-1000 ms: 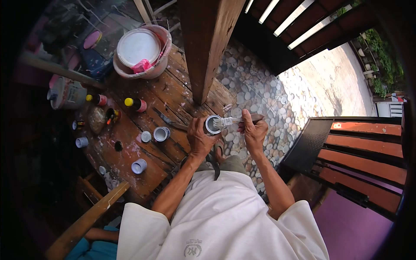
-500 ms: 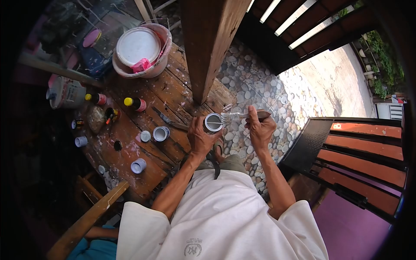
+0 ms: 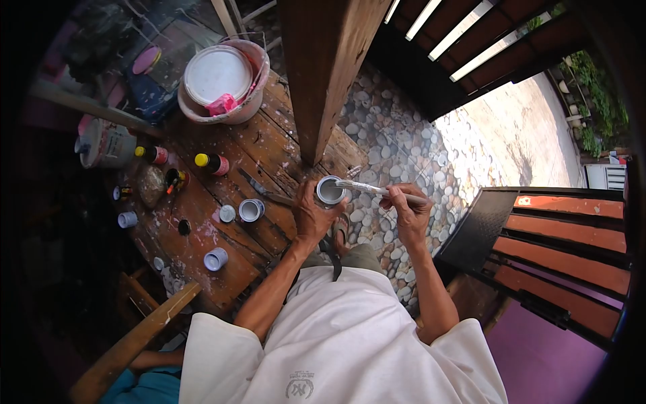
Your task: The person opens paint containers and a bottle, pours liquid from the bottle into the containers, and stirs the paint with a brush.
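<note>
My left hand is closed around a small open paint can with grey-white paint inside, held over the table's right edge. In my right hand is the handle of a paintbrush. The brush lies nearly level, its pale bristle end over the can's rim. Left of my left hand, a scraper-like tool with a dark blade lies on the wood. Beyond it stand another open small can and a round lid-like piece.
On the paint-spattered wooden table are a pink-stained bucket, yellow-capped bottles, a stone-like lump and another small can. A wooden post rises ahead. Slatted gates stand right. Part of another person shows lower left.
My right hand has turned the brush: its wide bristle face was showing, and now it appears edge-on. The brush tip has moved slightly left over the can.
</note>
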A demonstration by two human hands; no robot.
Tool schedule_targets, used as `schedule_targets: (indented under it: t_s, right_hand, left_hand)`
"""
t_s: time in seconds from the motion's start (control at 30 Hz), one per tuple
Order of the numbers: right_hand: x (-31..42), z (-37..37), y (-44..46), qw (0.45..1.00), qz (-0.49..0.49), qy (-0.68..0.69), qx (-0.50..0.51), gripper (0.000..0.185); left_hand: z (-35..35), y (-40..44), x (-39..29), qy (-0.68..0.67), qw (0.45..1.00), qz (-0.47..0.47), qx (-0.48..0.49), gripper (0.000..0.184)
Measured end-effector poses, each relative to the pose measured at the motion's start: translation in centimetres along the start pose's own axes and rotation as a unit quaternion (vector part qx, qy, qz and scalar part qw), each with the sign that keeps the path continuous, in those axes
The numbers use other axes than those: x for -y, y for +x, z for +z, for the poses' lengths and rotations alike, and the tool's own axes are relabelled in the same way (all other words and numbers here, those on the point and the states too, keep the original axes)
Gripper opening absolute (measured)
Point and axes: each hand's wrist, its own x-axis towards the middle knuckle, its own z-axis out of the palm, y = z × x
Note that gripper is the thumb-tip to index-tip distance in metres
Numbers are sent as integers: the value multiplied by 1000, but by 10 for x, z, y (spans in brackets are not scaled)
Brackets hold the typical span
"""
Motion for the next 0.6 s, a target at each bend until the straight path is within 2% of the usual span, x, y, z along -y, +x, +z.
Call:
schedule_targets:
  t_s: [0.1,0.17,0.23,0.3,0.37,0.6]
  right_hand:
    - [2,1,-5,1000,5,-21,11,13]
    - [0,-1,-5,972,-108,-192,87,12]
    - [4,4,-6,965,-120,-214,95,9]
    - [4,6,-6,947,-177,-233,129,10]
    - [7,6,-5,945,-169,-243,141,11]
    - [16,-2,7,936,-147,-260,185,12]
  left_hand:
    - [1,-1,4,-28,999,21,1,50]
    - [1,-2,3,-47,999,-4,17,50]
    - [-3,-2,1,-49,998,-11,22,51]
    - [-5,-3,3,-51,998,-18,28,51]
    - [-4,-4,9,2,999,-18,38,53]
    - [-6,2,5,2,1000,-3,21,54]
